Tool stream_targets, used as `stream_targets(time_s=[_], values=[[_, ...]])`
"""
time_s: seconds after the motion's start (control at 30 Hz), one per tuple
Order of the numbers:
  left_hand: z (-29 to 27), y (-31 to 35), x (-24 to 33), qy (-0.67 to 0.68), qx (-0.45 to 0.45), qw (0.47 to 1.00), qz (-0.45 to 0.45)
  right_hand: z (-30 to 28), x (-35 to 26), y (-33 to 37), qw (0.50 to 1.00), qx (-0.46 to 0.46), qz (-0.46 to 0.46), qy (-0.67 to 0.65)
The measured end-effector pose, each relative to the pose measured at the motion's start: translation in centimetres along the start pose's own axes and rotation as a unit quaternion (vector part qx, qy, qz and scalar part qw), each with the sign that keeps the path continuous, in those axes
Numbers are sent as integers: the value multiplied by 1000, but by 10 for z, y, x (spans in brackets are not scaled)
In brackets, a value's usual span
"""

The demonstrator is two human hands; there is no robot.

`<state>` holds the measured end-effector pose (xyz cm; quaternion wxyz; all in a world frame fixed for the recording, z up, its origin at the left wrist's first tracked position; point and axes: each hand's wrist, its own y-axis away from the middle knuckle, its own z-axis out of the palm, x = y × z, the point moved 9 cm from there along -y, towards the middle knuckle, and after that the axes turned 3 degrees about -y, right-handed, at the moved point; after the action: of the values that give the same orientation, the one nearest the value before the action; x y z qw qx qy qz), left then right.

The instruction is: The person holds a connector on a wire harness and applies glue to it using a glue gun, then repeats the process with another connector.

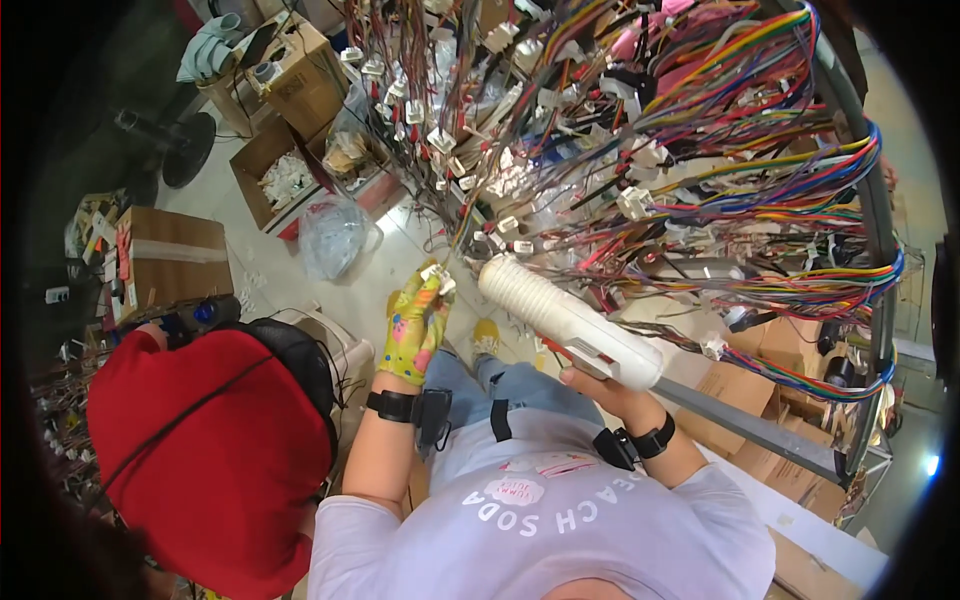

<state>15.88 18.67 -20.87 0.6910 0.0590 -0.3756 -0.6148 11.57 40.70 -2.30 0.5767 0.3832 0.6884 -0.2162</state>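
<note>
My left hand, in a yellow patterned glove, is raised in front of me with its fingers closed on a small white connector. Thin wires rise from near that connector toward the hanging bundle. My right hand is bare and grips a white heat gun with a ribbed barrel and a bit of red underneath. The barrel points forward and left, its tip a short way right of the gloved fingers. The body of the heat gun hides most of the right fingers.
Bundles of coloured wires with white connectors hang from a curved metal rack ahead and right. A person in red sits close at my left. Cardboard boxes, a clear plastic bag and a dark round fan base stand on the floor.
</note>
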Motion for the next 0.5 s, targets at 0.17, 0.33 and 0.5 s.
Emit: stream_targets(time_s=[0.17, 0.33, 0.5], values=[[0, -1, -9, -57, 40, 996, -47, 1, 45, 20, 992, -11, 104, -76], [7, -1, -17, 16, 67, 997, -42, 2, 50, 22, 982, -10, 108, -152], [-1, -5, -27, 46, 53, 997, -18, 11, 71, 25, 990, -81, 94, -64]])
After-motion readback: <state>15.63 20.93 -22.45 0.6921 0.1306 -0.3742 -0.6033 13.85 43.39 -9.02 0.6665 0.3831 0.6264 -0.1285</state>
